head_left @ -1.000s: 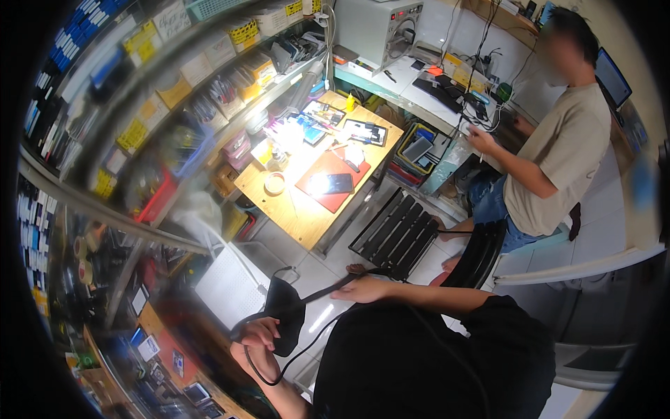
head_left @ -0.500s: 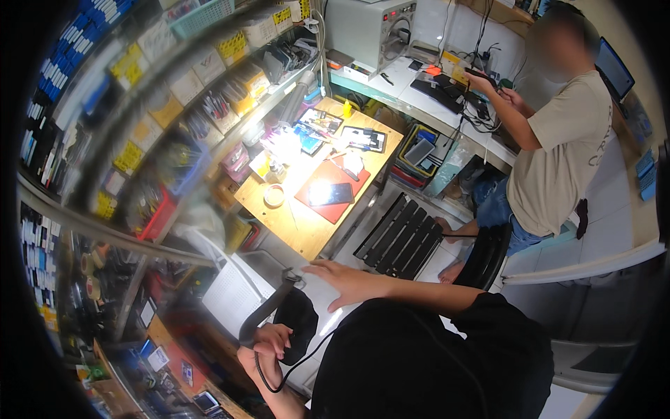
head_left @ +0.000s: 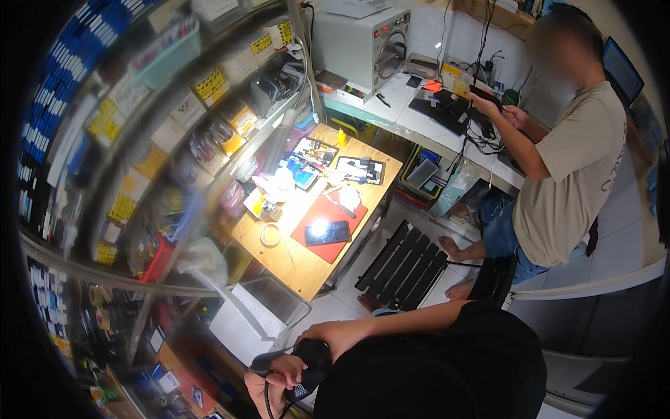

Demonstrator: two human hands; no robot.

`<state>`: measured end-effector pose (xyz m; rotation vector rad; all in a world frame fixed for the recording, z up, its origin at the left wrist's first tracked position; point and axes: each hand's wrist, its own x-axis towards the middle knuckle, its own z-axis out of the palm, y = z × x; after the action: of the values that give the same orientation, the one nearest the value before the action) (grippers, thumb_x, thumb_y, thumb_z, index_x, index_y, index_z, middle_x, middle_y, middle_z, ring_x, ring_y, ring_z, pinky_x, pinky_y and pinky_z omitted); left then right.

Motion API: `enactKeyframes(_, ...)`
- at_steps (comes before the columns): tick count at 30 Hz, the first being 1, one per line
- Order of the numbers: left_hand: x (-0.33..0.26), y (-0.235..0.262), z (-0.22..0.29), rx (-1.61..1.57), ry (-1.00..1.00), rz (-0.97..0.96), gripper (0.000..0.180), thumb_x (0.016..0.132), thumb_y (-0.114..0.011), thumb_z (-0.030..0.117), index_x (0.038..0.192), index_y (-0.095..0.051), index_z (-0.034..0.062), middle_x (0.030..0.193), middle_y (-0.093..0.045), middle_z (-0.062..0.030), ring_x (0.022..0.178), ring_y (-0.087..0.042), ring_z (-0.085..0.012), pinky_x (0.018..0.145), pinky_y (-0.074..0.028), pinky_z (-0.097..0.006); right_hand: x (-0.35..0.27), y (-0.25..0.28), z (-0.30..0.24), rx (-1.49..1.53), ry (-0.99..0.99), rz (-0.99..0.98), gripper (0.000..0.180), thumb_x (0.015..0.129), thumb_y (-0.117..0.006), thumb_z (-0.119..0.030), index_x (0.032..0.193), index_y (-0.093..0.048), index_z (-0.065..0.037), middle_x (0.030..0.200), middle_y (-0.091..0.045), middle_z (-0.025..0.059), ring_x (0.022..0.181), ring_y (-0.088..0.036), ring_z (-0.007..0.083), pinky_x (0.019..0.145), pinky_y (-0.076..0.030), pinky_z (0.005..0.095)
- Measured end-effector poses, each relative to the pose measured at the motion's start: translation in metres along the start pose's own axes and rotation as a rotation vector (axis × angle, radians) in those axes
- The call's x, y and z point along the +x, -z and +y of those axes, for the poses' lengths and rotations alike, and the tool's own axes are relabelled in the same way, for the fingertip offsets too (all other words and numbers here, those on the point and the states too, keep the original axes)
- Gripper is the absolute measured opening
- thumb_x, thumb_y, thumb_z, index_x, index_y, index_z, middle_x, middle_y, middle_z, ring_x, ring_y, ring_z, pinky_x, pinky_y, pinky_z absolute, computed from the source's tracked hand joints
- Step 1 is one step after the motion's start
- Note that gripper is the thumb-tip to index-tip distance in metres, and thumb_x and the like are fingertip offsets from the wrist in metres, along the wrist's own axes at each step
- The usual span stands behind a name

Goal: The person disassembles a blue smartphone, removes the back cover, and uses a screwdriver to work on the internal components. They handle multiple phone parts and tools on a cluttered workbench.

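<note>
My left hand (head_left: pixel 269 383) and my right hand (head_left: pixel 328 339) meet at the lower middle of the view, just in front of my black shirt. Both are closed on a soft black object (head_left: pixel 308 364) with a thin black cord (head_left: pixel 267 401) hanging from it; I cannot tell what the object is. My right forearm reaches in from the right across my chest. My left forearm comes up from the bottom edge. Part of the object is hidden behind my fingers.
A wooden workbench (head_left: pixel 293 262) carries a red mat (head_left: pixel 317 248) with a dark phone (head_left: pixel 326 232), a tape roll (head_left: pixel 270 234) and small parts. Stocked shelves (head_left: pixel 139 160) curve along the left. A white bin (head_left: pixel 255 314), a black slatted stool (head_left: pixel 405 265), and a seated person (head_left: pixel 565 181) at a white counter are nearby.
Both hands and the black object have dropped lower and closer to my body. The seated person has moved their hands to a device on the counter.
</note>
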<state>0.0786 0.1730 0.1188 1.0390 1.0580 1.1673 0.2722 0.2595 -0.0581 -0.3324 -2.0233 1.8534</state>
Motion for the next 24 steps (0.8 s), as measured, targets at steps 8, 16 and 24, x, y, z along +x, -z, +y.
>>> enactKeyframes(8,0.032,-0.033,0.031,0.058,0.011,-0.083,0.031,0.103,-0.065,0.029,0.086,-0.08,0.0074,0.087,-0.076,-0.0133,0.08,-0.071,-0.0342,0.092,-0.057,-0.056,-0.017,0.02,-0.004,0.261,-0.011,-0.027,0.102,0.063,-0.098,-0.027,0.153,-0.058,-0.004,0.144,-0.07,0.0178,0.133,-0.066,0.0308,0.114,-0.05,0.0422)
enactKeyframes(16,0.067,0.028,0.041,0.256,-0.162,-0.547,0.063,0.108,-0.065,0.058,0.099,-0.076,-0.0034,0.089,-0.08,-0.0189,0.09,-0.08,-0.0343,0.092,-0.061,-0.05,-0.019,0.021,-0.014,0.284,-0.122,-0.213,0.097,0.066,-0.093,-0.02,0.154,-0.057,-0.001,0.145,-0.07,0.0175,0.136,-0.064,0.0299,0.115,-0.048,0.0405)
enactKeyframes(24,0.105,0.102,0.001,-0.025,-0.259,-0.422,0.075,0.101,-0.068,0.07,0.1,-0.075,-0.0044,0.085,-0.077,-0.0186,0.083,-0.077,-0.0347,0.08,-0.061,-0.048,-0.004,0.026,-0.042,0.16,-0.156,-0.196,0.094,0.065,-0.088,-0.027,0.15,-0.058,-0.001,0.138,-0.072,0.0201,0.133,-0.065,0.0328,0.112,-0.049,0.0426)
